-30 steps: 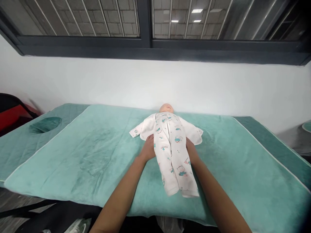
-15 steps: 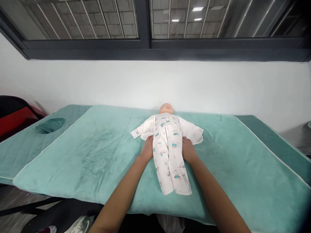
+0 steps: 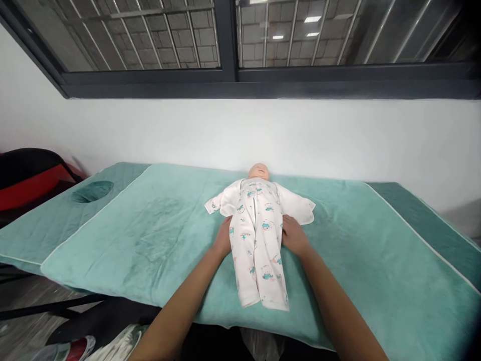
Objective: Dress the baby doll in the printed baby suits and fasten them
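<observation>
Flanking the printed baby trousers (image 3: pixel 257 243), both bare hands touch the side edges.
Left hand (image 3: pixel 223 236) at nine o'clock, right hand (image 3: pixel 295 236) at three; both loosely curved, fingertips partly hidden by the cloth, so finger opening and grip cannot be determined. The trousers lie lengthwise on the teal massage-bed cover (image 3: pixel 158 240), legs toward six o'clock, doll's head (image 3: pixel 258 171) at twelve. White baby top (image 3: pixel 295 203) spreads sleeves toward ten and two; face hole (image 3: pixel 92 191) observed at ten, well apart.
</observation>
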Demonstrator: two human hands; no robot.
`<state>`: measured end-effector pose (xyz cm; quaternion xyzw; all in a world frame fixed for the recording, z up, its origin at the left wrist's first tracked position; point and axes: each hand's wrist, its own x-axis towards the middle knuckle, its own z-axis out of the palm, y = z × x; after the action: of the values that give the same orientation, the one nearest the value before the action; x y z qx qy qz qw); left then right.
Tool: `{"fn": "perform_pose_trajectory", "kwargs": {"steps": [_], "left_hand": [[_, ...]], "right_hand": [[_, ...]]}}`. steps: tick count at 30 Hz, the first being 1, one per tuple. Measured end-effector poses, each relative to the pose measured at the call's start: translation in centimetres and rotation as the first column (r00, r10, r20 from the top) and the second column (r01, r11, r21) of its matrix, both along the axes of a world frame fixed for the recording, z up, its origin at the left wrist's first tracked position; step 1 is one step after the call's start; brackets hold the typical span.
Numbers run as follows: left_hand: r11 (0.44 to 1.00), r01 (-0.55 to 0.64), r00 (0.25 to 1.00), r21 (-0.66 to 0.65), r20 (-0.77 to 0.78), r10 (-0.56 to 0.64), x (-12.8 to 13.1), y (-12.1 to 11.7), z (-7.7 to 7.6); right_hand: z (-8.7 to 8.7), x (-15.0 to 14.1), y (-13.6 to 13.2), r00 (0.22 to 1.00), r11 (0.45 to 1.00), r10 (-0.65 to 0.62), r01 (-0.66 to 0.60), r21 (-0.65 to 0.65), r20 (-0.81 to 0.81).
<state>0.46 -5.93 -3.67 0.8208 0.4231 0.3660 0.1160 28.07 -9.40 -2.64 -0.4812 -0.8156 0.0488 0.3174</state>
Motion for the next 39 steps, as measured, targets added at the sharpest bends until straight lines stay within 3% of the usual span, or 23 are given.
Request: {"fn": "perform_pose_trajectory", "kwargs": {"steps": [5, 14, 18, 21, 26, 34, 37, 39], "left_hand": [[0.999, 0.012, 0.993, 0.041, -0.121, -0.007, -1.9, -2.0, -1.0], [0.972, 0.045, 0.995, 0.229, -0.092, -0.025, -2.2, -3.3, -0.6], [0.981, 0.025, 0.995, 0.191, -0.094, -0.007, -2.1, -3.2, -0.7], [0.987, 0.039, 0.993, 0.158, -0.12, -0.02, -2.1, -3.1, -0.8], [0.991, 0.089, 0.992, 0.099, -0.095, -0.08, -2.2, -2.8, -1.1], [0.988, 0.144, 0.989, 0.054, 0.013, -0.145, -2.3, -3.1, -1.1], [0.999, -0.054, 0.993, -0.011, 0.107, 0.054, -2.4, -2.8, -0.7], [0.967, -0.249, 0.949, -0.059, 0.181, 0.256, -2.8, -1.9, -0.5]], "right_hand": [[-0.1, 0.4, -0.5, 0.996, 0.993, 0.063, -0.069, -0.1, -0.062], [0.2, -0.4, -0.2, 0.975, 0.992, -0.011, 0.039, -0.123, 0.22], [0.6, 0.4, -0.5, 0.996, 0.978, 0.088, -0.08, -0.195, 0.033], [1.1, 1.2, -0.8, 0.971, 0.933, 0.205, -0.232, -0.275, -0.123], [2.0, 1.1, -1.2, 0.931, 0.877, 0.291, -0.352, -0.327, -0.22], [1.9, 0.2, -1.9, 0.924, 0.864, 0.179, -0.312, -0.395, -0.338], [1.4, 1.2, -1.3, 0.943, 0.908, 0.043, -0.175, -0.38, -0.33], [1.0, 2.7, -0.6, 0.935, 0.938, -0.192, 0.086, -0.335, -0.299]]}}
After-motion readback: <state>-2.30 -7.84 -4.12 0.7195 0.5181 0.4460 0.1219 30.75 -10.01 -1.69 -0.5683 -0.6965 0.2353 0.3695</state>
